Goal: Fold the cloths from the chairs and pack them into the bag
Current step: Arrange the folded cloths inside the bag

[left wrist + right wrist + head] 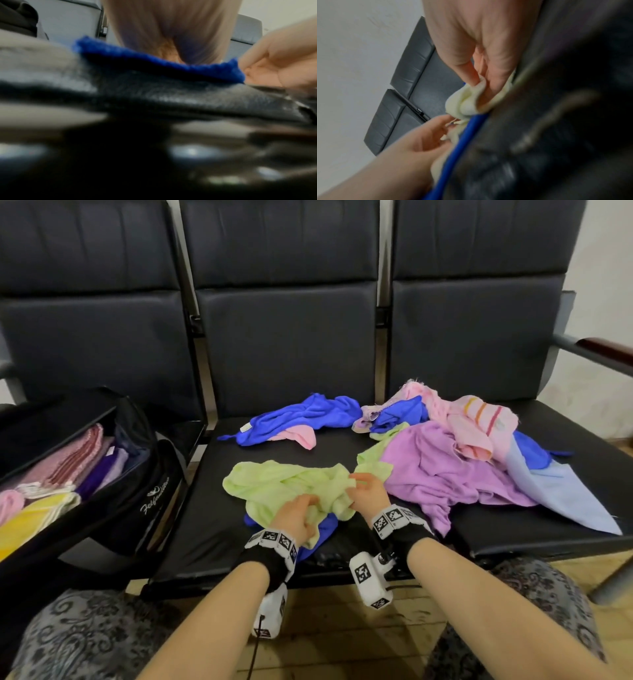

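Right hand: thumb and finger pinch light green cloth | left hand: fingers curled into same cloth, crumpled on middle chair seat over a blue cloth | step: finding edges to spread it, folding not yet begun | next: flatten, fold | bag open at left, part-filled.

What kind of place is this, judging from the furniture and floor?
Probably a waiting area or office lobby, though I cannot be sure. A row of joined black padded chairs with an armrest at the end stands against a plain pale wall, over a worn wooden floor.
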Available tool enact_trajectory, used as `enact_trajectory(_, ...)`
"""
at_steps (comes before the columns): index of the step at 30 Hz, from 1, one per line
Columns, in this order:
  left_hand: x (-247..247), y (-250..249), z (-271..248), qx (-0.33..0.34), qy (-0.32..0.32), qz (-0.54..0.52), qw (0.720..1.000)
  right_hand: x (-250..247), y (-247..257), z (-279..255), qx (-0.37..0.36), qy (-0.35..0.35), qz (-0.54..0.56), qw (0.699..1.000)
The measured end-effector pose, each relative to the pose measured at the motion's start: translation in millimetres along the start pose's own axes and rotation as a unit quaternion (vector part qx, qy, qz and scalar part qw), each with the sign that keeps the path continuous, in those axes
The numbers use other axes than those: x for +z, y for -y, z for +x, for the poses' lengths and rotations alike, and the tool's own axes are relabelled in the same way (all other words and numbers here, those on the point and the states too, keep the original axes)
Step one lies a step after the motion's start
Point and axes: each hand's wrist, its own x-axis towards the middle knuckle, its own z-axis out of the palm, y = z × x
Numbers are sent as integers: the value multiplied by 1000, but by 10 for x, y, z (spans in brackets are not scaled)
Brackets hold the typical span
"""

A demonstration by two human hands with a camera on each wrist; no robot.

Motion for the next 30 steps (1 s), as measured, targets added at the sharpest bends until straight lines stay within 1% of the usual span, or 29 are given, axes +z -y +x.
enact_trajectory(2, 43, 12, 0, 10, -15, -8, 1000, 74, -191, -96, 20, 34, -13, 999)
enact_trajectory(4, 76, 59, -15, 12, -34, -48, 998, 112, -269, -194, 26, 18, 16, 999)
enact_trajectory(6, 106, 125, -38, 6, -64, -105, 992, 105, -279, -234, 40, -6, 81, 996)
enact_trajectory(9, 144, 213, -71, -20, -102, -202, 974, 65, -288, -258, 83, -17, 208, 974)
enact_trajectory(12, 138, 207, -123, -47, -113, -299, 946, 43, -308, -301, 73, -26, 243, 967)
enact_trajectory(14, 157, 205, -135, -50, -125, -296, 946, 59, -314, -328, 55, -26, 226, 972)
enact_trajectory(17, 163, 174, -145, -20, -121, -313, 942, 85, -325, -352, 8, -16, 145, 989)
enact_trajectory(20, 118, 79, -140, 4, -120, -310, 943, 72, -319, -376, -34, 0, 99, 994)
enact_trajectory(24, 74, -115, -133, 40, -115, -284, 951, 46, -307, -395, -53, 19, 104, 993)
enact_trajectory(30, 110, -237, -29, 29, -141, -256, 956, 41, -320, -399, -56, 27, 118, 991)
